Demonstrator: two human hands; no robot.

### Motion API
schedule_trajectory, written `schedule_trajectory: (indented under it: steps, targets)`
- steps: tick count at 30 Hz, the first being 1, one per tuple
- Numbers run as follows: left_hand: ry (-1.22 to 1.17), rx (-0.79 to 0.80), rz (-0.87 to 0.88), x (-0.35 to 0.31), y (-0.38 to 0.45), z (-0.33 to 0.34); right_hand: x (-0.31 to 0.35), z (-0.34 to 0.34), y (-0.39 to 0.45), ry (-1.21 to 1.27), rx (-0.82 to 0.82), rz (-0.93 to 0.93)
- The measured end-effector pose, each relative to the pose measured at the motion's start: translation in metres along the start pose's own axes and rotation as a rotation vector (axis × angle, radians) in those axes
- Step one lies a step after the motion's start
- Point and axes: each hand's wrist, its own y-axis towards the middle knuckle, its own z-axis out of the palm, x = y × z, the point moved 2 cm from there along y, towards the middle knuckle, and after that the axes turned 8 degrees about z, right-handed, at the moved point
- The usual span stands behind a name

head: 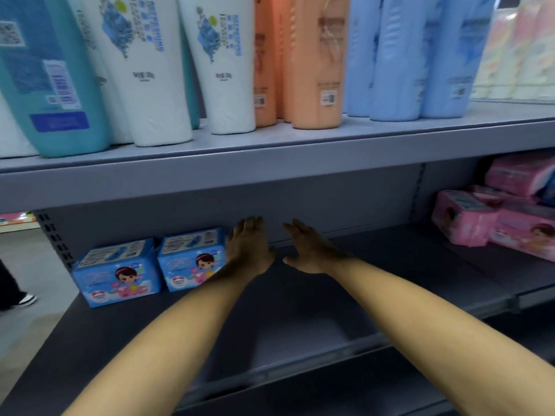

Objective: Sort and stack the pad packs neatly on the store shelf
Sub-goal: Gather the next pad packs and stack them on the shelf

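Two blue pad packs stand side by side at the back left of the grey lower shelf [300,313], the left blue pack [115,271] and the right blue pack [192,259]. My left hand [247,246] reaches deep into the shelf with fingers apart and its edge against the right blue pack's right side. My right hand [310,250] is held open a little to the right, palm facing left, holding nothing. A loose pile of pink pad packs [495,217] lies at the far right of the same shelf.
The upper shelf [270,163] overhangs closely above my hands and carries large teal, white, orange and light-blue bottles [315,61]. A perforated upright [52,235] bounds the shelf on the left. A person's shoe [27,300] shows on the floor at far left.
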Motion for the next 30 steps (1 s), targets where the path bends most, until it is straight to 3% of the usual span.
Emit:
schedule_trajectory:
  steps: [8, 22, 30]
  targets:
    - [0.009, 0.062, 0.130, -0.104, 0.039, 0.018, -0.098, -0.041, -0.026, -0.007, -0.023, 0.143]
    - [-0.028, -0.003, 0.352, -0.312, 0.094, 0.051, -0.284, -0.110, -0.092, 0.006, -0.185, 0.308]
    - [-0.074, -0.006, 0.419, -0.398, 0.115, 0.072, -0.376, -0.127, -0.121, 0.012, -0.217, 0.443]
